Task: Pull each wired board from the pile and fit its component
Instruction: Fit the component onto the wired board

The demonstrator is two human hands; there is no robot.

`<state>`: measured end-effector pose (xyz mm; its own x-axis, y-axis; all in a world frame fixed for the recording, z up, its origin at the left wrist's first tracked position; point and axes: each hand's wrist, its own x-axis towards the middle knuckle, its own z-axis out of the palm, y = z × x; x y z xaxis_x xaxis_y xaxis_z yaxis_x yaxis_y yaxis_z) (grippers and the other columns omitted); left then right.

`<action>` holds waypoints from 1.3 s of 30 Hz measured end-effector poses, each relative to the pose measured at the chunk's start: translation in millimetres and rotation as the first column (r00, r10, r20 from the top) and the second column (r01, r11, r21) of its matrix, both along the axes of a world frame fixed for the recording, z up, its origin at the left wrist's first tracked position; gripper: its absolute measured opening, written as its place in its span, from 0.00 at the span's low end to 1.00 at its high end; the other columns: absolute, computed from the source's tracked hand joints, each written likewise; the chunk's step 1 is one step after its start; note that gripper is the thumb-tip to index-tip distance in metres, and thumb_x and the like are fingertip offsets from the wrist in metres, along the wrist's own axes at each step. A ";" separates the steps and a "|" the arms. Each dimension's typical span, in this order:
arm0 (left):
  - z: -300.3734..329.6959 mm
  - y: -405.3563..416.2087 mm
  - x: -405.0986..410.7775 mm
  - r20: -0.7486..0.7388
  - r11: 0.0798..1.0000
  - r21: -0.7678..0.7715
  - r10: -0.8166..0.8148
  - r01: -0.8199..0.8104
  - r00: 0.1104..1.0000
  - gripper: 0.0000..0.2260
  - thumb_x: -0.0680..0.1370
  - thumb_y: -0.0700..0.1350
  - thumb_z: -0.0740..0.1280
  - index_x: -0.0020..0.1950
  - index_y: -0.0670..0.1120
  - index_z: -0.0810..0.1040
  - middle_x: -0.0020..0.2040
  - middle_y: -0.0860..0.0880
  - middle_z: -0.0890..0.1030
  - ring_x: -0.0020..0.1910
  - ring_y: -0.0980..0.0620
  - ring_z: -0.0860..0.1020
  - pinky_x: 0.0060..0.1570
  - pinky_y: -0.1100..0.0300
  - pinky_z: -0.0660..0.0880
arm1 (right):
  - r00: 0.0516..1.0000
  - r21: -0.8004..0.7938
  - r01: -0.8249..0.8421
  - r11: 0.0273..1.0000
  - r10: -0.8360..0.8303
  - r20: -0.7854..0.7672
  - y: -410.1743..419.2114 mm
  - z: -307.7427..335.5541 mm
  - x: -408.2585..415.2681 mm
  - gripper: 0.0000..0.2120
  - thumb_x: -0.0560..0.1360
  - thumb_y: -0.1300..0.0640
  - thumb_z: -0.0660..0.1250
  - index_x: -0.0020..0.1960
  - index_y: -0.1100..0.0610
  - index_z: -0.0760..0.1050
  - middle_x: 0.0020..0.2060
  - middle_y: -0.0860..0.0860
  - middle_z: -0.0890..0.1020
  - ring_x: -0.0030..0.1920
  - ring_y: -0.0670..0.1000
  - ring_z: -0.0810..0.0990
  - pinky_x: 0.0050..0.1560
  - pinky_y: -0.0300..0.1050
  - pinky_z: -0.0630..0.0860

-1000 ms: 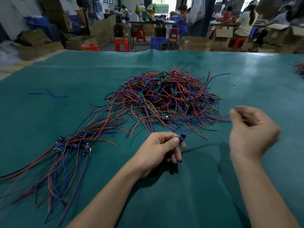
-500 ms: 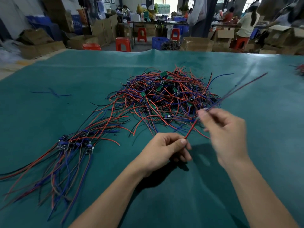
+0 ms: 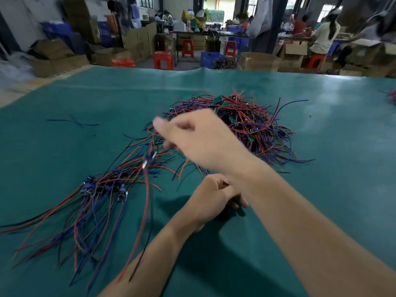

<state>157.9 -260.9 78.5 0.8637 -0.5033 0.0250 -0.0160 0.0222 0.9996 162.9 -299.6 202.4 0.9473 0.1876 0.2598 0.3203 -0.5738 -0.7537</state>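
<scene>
The right hand (image 3: 199,144), blurred, reaches across over the teal surface (image 3: 321,189), its grip indiscernible; a thin wired board (image 3: 149,160) hangs beneath. The left hand (image 3: 216,196) rests loosely curled near the tangled pile (image 3: 246,123).

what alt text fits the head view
A person's right hand reaches left across a green table, a wired board blurred just below it, above a laid-out row of boards. The left hand rests curled nearby, before a tangled wire pile.

Red stools (image 3: 164,60), cardboard boxes (image 3: 258,61) (workshop floor).
</scene>
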 end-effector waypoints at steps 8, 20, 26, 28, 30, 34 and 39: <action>-0.7 -2.1 6.0 -0.075 0.975 -0.058 0.209 -0.213 0.975 0.08 0.82 0.33 0.61 0.45 0.39 0.76 0.31 0.46 0.80 0.28 0.54 0.78 0.32 0.65 0.76 | 0.943 -0.639 0.220 0.737 -0.327 -0.053 -81.5 -61.7 54.7 0.15 0.73 0.59 0.69 0.58 0.48 0.80 0.55 0.51 0.82 0.55 0.57 0.80 0.54 0.51 0.80; 3.2 -3.4 7.6 -0.178 0.929 -0.252 0.231 -0.271 0.957 0.10 0.85 0.47 0.60 0.50 0.44 0.78 0.37 0.46 0.81 0.35 0.51 0.80 0.35 0.59 0.79 | 0.875 -0.161 0.432 0.887 -0.370 0.313 -94.4 -86.5 -8.4 0.06 0.68 0.49 0.73 0.43 0.49 0.79 0.28 0.41 0.78 0.32 0.48 0.80 0.41 0.48 0.80; -1.3 -0.9 8.1 -0.154 0.931 -0.249 0.233 -0.266 0.960 0.13 0.84 0.41 0.61 0.41 0.45 0.79 0.34 0.48 0.76 0.31 0.55 0.74 0.34 0.62 0.74 | 0.950 0.124 0.278 0.952 -0.292 0.109 -90.8 -101.6 -21.9 0.07 0.68 0.61 0.75 0.39 0.52 0.79 0.28 0.45 0.81 0.29 0.45 0.78 0.36 0.40 0.77; -1.0 -1.7 7.6 -0.143 0.941 -0.215 0.233 -0.260 0.962 0.14 0.84 0.39 0.61 0.40 0.45 0.79 0.32 0.47 0.79 0.29 0.54 0.75 0.30 0.64 0.72 | 0.955 0.332 0.295 0.896 -0.286 -0.076 -96.7 -102.0 -19.8 0.06 0.70 0.63 0.74 0.38 0.53 0.82 0.30 0.48 0.83 0.30 0.45 0.78 0.38 0.43 0.76; 0.3 -2.3 5.9 -0.105 0.958 -0.167 0.216 -0.232 0.971 0.11 0.81 0.42 0.62 0.41 0.44 0.78 0.32 0.45 0.79 0.26 0.53 0.73 0.26 0.65 0.68 | 0.930 0.389 0.367 0.845 -0.342 -0.134 -101.1 -105.2 -17.7 0.07 0.73 0.60 0.74 0.37 0.54 0.83 0.31 0.49 0.83 0.32 0.45 0.76 0.39 0.45 0.73; 3.3 -0.6 1.0 -0.099 0.973 -0.203 0.088 -0.107 0.991 0.11 0.74 0.45 0.60 0.46 0.40 0.79 0.33 0.45 0.80 0.27 0.55 0.71 0.26 0.65 0.65 | 0.936 0.496 0.301 0.815 -0.153 -0.316 -102.0 -104.9 -18.7 0.09 0.76 0.54 0.73 0.39 0.56 0.84 0.30 0.50 0.80 0.29 0.45 0.76 0.30 0.36 0.68; 3.4 0.7 0.0 -0.063 0.985 -0.151 0.068 -0.077 0.996 0.08 0.77 0.45 0.62 0.47 0.45 0.80 0.33 0.46 0.78 0.28 0.54 0.67 0.27 0.63 0.59 | 0.923 0.715 0.266 0.646 0.043 -0.383 -106.9 -101.7 -19.0 0.12 0.66 0.53 0.77 0.45 0.59 0.86 0.39 0.57 0.84 0.34 0.52 0.80 0.34 0.42 0.73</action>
<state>157.9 -260.2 81.9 0.9001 -0.4332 0.0465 0.0340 0.1762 0.9838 143.9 -406.5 100.7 0.9964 -0.0359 -0.0765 -0.0669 0.2175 -0.9738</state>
